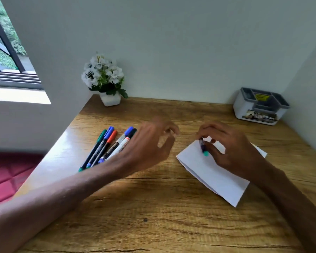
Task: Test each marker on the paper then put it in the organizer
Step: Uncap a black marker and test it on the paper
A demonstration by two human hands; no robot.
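Note:
A folded white paper point(213, 172) lies on the wooden desk point(153, 207) at the right. My right hand point(232, 148) hovers over its far end and grips a dark marker point(203, 148) with a teal end that points toward me. My left hand point(150, 143) is blurred, raised above the desk between the paper and a row of several markers point(108, 147); its fingers are loosely curled and I see nothing in them. The grey and white organizer point(261, 106) stands in the far right corner, its compartments open on top.
A small white pot of white flowers point(106, 79) stands at the back left against the wall. Walls close the desk at the back and right. A window is at the far left, with a red cushion below the desk's left edge.

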